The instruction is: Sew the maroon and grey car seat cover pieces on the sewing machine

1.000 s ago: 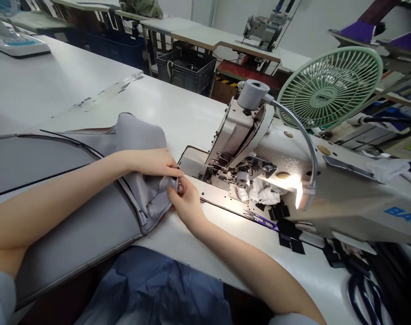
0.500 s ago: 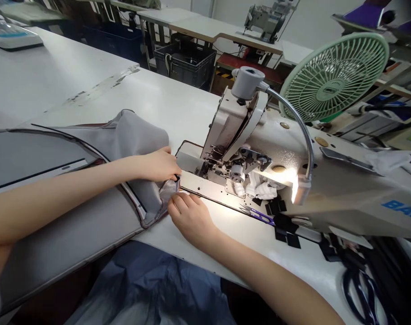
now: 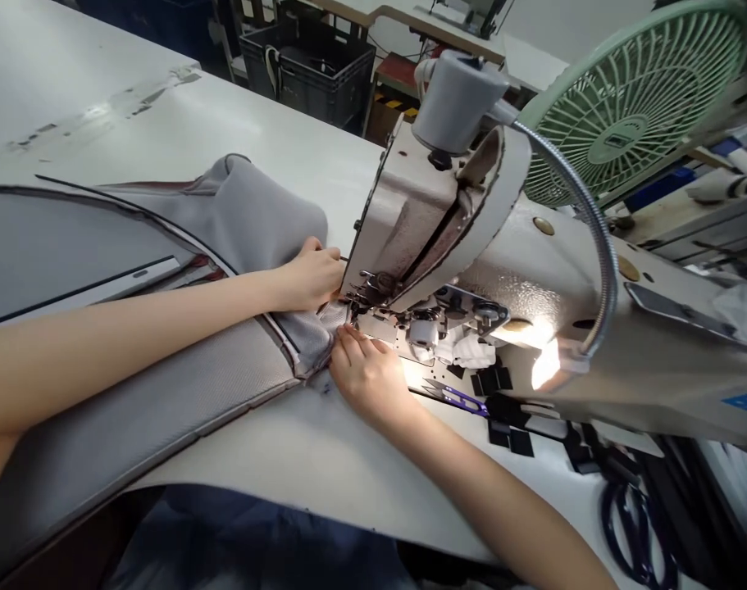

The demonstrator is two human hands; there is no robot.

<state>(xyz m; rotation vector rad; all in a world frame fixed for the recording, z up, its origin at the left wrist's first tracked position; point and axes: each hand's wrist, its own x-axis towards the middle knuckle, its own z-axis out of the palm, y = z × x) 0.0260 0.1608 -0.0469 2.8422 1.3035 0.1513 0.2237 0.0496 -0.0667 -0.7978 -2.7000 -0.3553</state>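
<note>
A large grey fabric piece (image 3: 256, 205) with dark-edged seams and a zipper-like strip spreads over the table's left side. My left hand (image 3: 315, 277) is closed on a bunched part of it, right beside the needle area of the sewing machine (image 3: 403, 221). Just below, my right hand (image 3: 366, 369) has its fingers bent together at the fabric's edge, close to the presser foot. Fabric between the two hands reaches the needle area. The fingertips of both hands are partly hidden.
Purple thread snips (image 3: 456, 397) lie on the machine bed, near black fabric pieces (image 3: 502, 410). Dark-handled scissors (image 3: 637, 533) rest at lower right. A lit lamp (image 3: 548, 365) hangs on a flexible neck. Behind stand a green fan (image 3: 625, 131) and a grey crate (image 3: 312, 74).
Both hands have moved the fabric rightward, up to the machine's needle area. The view has shifted closer to the machine.
</note>
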